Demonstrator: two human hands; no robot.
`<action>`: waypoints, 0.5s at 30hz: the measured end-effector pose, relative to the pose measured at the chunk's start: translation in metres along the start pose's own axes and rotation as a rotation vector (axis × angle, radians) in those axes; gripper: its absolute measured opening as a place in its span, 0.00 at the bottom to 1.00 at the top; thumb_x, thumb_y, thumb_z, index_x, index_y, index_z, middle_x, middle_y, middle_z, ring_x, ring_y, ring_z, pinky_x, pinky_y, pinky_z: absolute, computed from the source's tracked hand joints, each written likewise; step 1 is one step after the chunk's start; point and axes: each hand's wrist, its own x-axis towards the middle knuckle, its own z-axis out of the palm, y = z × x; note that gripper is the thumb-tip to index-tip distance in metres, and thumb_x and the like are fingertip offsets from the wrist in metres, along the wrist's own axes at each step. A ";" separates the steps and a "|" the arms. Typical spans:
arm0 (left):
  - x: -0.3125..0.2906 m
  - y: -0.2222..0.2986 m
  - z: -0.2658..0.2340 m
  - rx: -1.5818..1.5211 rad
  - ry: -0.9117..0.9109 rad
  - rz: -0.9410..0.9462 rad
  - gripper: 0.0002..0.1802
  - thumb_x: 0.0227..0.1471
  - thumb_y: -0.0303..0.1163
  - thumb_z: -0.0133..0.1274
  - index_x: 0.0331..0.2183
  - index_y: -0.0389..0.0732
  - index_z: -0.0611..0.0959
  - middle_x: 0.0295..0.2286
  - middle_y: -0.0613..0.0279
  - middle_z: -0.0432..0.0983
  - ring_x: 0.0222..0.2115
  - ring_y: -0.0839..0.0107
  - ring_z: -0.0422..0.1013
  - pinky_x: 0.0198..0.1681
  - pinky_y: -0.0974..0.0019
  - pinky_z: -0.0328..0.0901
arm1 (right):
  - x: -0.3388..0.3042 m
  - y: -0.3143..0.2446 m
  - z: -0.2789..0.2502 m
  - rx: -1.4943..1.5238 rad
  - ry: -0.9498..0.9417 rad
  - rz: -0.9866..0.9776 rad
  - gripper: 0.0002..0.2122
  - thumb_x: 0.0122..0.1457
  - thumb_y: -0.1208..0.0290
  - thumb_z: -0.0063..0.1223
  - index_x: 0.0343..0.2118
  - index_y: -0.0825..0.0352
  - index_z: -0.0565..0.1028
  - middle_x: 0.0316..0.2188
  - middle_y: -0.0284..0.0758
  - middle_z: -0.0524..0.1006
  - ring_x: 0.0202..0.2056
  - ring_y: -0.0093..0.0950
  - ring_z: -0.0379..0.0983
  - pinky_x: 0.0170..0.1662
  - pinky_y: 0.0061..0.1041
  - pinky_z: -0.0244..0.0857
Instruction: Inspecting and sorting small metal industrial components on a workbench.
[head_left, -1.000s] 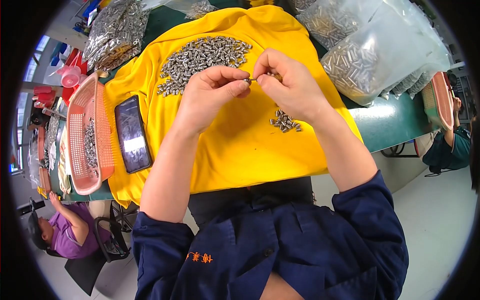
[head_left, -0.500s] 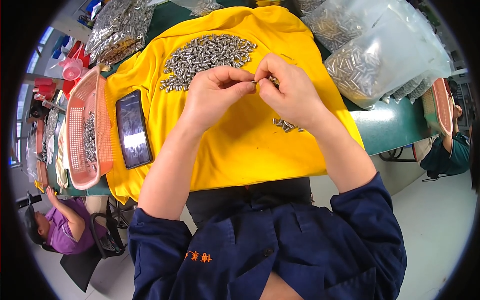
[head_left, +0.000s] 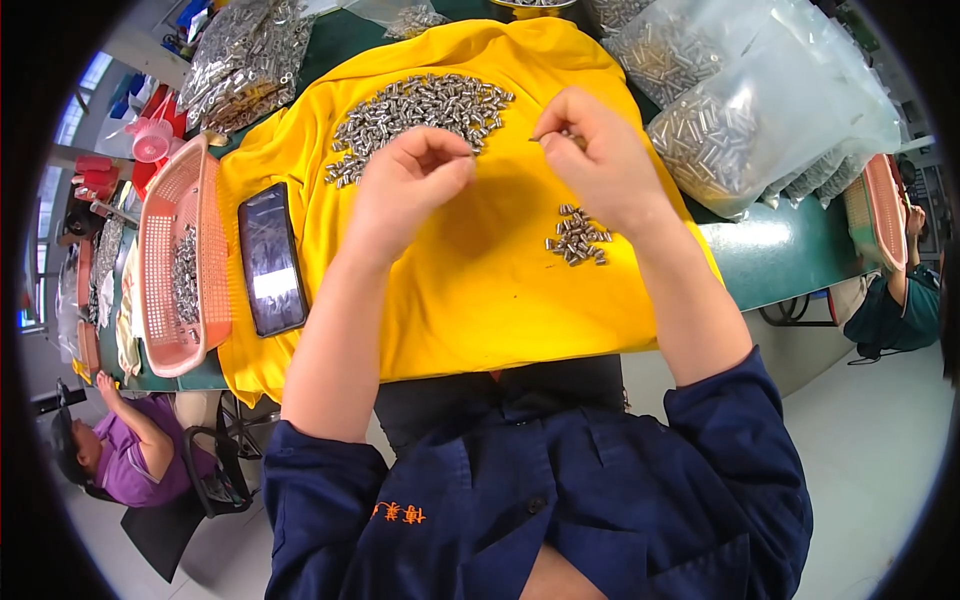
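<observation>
Just below a large heap of short metal cylinders (head_left: 425,105) on the yellow cloth (head_left: 480,310), my left hand (head_left: 405,195) is closed, thumb against curled fingers. Whatever it may hold is hidden. To its right, my right hand (head_left: 605,165) is closed in a pinch. A tiny dark tip shows at its fingertips, too small to name. More small metal pieces seem tucked under its curled fingers, but they are mostly covered. A smaller pile of the metal cylinders (head_left: 577,238) lies below my right hand, beside the wrist. The two hands are apart.
A dark phone (head_left: 271,258) lies on the cloth at left, beside a pink basket (head_left: 215,270) holding metal parts. Bags of metal parts (head_left: 705,140) stand at the right on the green table (head_left: 790,260); another bag (head_left: 245,65) is at back left. Other people sit at both sides.
My hands, whose fingertips met before, have separated: the left has moved left, the right to the right and slightly up. More of the small pile now shows.
</observation>
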 end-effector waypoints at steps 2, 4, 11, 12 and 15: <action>0.000 -0.003 0.012 0.123 -0.009 0.054 0.09 0.42 0.24 0.49 0.32 0.34 0.75 0.25 0.64 0.72 0.27 0.78 0.68 0.32 0.77 0.63 | 0.000 0.001 0.003 -0.045 -0.026 -0.022 0.03 0.45 0.75 0.42 0.23 0.68 0.66 0.15 0.32 0.67 0.17 0.20 0.60 0.22 0.19 0.56; 0.000 -0.003 0.014 0.369 -0.043 0.077 0.09 0.43 0.24 0.49 0.32 0.34 0.76 0.27 0.64 0.72 0.28 0.79 0.68 0.33 0.78 0.62 | 0.000 0.000 0.005 -0.046 -0.025 -0.021 0.03 0.45 0.75 0.42 0.24 0.68 0.66 0.16 0.32 0.67 0.17 0.20 0.60 0.22 0.19 0.56; 0.000 0.000 0.007 -0.133 -0.013 -0.031 0.08 0.44 0.25 0.51 0.32 0.37 0.76 0.26 0.66 0.71 0.26 0.79 0.67 0.30 0.79 0.62 | 0.000 0.002 0.006 0.055 -0.071 0.032 0.03 0.45 0.76 0.43 0.24 0.67 0.66 0.15 0.28 0.64 0.17 0.16 0.57 0.20 0.16 0.53; 0.000 0.000 0.007 -0.133 -0.013 -0.030 0.08 0.44 0.25 0.51 0.32 0.37 0.76 0.26 0.66 0.71 0.26 0.79 0.67 0.30 0.79 0.62 | -0.001 0.002 0.007 0.121 -0.085 0.061 0.02 0.46 0.76 0.42 0.24 0.67 0.66 0.15 0.26 0.64 0.17 0.14 0.56 0.20 0.15 0.52; -0.002 0.002 0.009 -0.386 -0.046 -0.145 0.08 0.44 0.24 0.51 0.32 0.37 0.75 0.26 0.65 0.72 0.26 0.77 0.68 0.31 0.77 0.64 | -0.002 -0.001 0.008 0.224 -0.121 0.108 0.02 0.46 0.77 0.42 0.24 0.67 0.66 0.16 0.24 0.63 0.18 0.11 0.55 0.19 0.13 0.50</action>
